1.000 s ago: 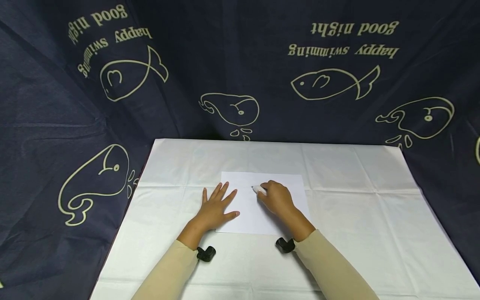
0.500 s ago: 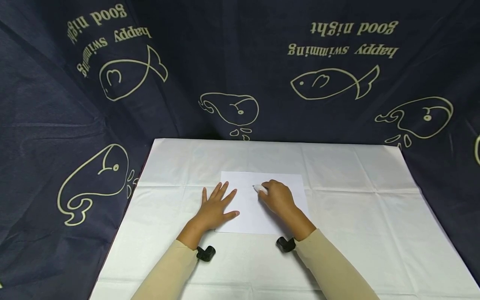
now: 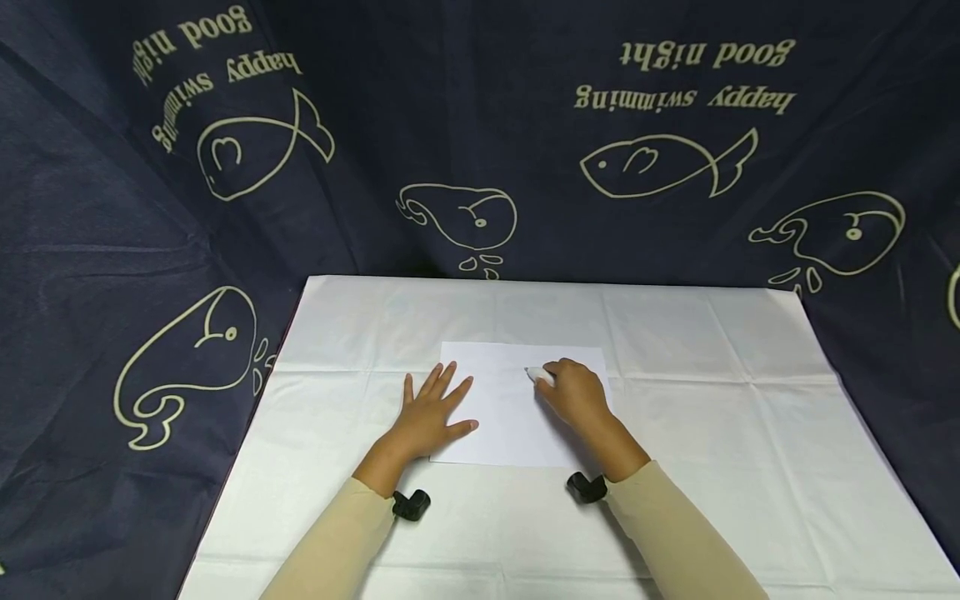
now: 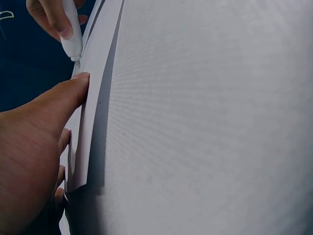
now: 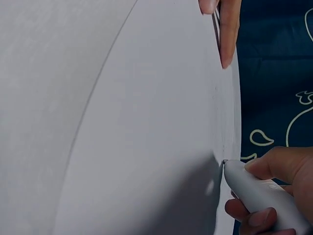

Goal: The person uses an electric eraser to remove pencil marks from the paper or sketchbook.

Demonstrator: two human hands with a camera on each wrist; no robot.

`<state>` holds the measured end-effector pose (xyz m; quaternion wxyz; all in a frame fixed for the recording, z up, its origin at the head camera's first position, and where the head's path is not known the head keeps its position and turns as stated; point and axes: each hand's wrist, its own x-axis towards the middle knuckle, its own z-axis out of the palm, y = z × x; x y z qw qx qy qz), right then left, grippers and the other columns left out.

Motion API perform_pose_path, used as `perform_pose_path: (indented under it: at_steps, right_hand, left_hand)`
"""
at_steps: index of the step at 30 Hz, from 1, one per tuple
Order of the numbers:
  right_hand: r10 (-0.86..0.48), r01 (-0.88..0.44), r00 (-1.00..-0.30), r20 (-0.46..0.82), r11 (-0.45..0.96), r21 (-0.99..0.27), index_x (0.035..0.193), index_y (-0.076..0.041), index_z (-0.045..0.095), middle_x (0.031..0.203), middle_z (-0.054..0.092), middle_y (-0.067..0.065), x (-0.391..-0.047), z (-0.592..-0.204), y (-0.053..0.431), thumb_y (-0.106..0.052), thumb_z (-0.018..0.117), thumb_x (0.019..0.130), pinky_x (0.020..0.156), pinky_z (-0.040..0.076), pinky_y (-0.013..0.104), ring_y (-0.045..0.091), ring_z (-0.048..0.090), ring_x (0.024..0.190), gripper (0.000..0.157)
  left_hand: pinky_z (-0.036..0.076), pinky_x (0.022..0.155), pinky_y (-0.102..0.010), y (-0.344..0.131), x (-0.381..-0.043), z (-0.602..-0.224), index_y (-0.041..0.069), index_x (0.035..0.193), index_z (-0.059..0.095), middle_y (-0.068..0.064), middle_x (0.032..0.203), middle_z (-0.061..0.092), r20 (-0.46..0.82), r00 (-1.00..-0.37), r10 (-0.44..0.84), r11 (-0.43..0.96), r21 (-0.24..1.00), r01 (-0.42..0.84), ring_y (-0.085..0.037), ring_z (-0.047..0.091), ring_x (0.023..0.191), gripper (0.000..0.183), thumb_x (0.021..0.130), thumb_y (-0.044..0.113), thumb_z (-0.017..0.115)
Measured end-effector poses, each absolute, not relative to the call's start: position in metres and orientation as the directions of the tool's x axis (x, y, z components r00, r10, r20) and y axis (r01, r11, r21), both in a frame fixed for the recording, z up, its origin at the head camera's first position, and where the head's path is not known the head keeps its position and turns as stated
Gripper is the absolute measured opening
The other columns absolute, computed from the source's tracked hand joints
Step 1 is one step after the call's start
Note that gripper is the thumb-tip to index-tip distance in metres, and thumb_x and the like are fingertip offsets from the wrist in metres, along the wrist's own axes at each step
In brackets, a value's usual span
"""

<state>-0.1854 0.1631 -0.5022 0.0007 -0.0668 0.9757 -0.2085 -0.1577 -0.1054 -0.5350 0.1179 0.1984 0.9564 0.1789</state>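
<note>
A white sheet of paper [image 3: 495, 417] lies on the white-covered table. My left hand [image 3: 426, 421] rests on its left side with fingers spread; in the left wrist view the thumb [image 4: 63, 100] presses near the paper's edge. My right hand [image 3: 576, 392] grips a thick white pen-like tool [image 3: 540, 376] with a small dark tip; its exact kind cannot be told. In the right wrist view the tool [image 5: 264, 196] has its tip at the paper's surface, over the right half of the sheet. Faint small marks run along the paper there.
A creased white cloth [image 3: 712, 467] covers the table. Dark blue fabric [image 3: 525, 100] printed with fish, whales and upside-down words hangs behind and at the left. A black wrist camera [image 3: 411, 505] sits on the left wrist, another black camera [image 3: 587, 487] on the right.
My right hand has moved rightward across the paper with the white tool, its tip staying at about the same distance from the top edge. The left hand has stayed in place.
</note>
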Motion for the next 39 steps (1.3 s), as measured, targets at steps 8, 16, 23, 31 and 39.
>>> perform_pose_path:
  at_steps: [8, 16, 23, 31, 39]
  right_hand:
    - [-0.114, -0.098, -0.993, -0.016, 0.910, -0.403, 0.120, -0.002, 0.072, 0.106, 0.073, 0.020, -0.185, -0.502, 0.170, -0.024, 0.067, 0.095, 0.074, 0.055, 0.048, 0.035, 0.069, 0.090, 0.035]
    - [-0.133, -0.120, -0.991, -0.003, 0.899, -0.420, 0.118, -0.004, 0.074, 0.103, 0.073, 0.017, -0.185, -0.502, 0.157, -0.024, 0.068, 0.093, 0.073, 0.053, 0.047, 0.032, 0.069, 0.087, 0.032]
    - [-0.155, -0.152, -0.987, 0.029, 0.889, -0.432, 0.115, -0.004, 0.075, 0.098, 0.074, 0.016, -0.184, -0.502, 0.149, -0.023, 0.070, 0.092, 0.070, 0.053, 0.045, 0.030, 0.068, 0.083, 0.030]
    - [-0.123, -0.123, -0.992, 0.026, 0.898, -0.422, 0.117, -0.003, 0.075, 0.100, 0.074, 0.017, -0.183, -0.501, 0.156, -0.023, 0.070, 0.092, 0.071, 0.054, 0.047, 0.032, 0.069, 0.085, 0.032]
    - [-0.126, -0.124, -0.992, 0.025, 0.900, -0.418, 0.115, -0.004, 0.075, 0.098, 0.073, 0.016, -0.184, -0.502, 0.156, -0.022, 0.069, 0.093, 0.069, 0.053, 0.045, 0.029, 0.067, 0.081, 0.029]
  left_hand:
    - [-0.008, 0.120, -0.072, -0.105, -0.157, -0.532, 0.026, 0.161, 0.028, -0.007, 0.172, 0.007, -0.148, -0.894, 0.423, 0.855, 0.391, 0.340, -0.031, 0.001, 0.160, 0.076, 0.098, 0.059, 0.054]
    - [-0.006, 0.119, -0.073, -0.104, -0.158, -0.533, 0.026, 0.161, 0.029, -0.008, 0.172, 0.008, -0.143, -0.894, 0.424, 0.853, 0.396, 0.341, -0.032, 0.003, 0.160, 0.075, 0.098, 0.059, 0.054]
    - [-0.005, 0.119, -0.073, -0.104, -0.157, -0.531, 0.025, 0.161, 0.029, -0.008, 0.172, 0.009, -0.144, -0.895, 0.423, 0.856, 0.386, 0.343, -0.032, 0.003, 0.160, 0.075, 0.098, 0.058, 0.055]
    - [-0.006, 0.119, -0.073, -0.105, -0.157, -0.532, 0.026, 0.161, 0.028, -0.008, 0.172, 0.008, -0.147, -0.894, 0.424, 0.854, 0.393, 0.341, -0.032, 0.003, 0.160, 0.076, 0.098, 0.059, 0.054]
    - [-0.008, 0.119, -0.072, -0.105, -0.157, -0.534, 0.026, 0.161, 0.028, -0.007, 0.172, 0.007, -0.148, -0.895, 0.420, 0.855, 0.395, 0.336, -0.030, 0.001, 0.160, 0.077, 0.098, 0.060, 0.054]
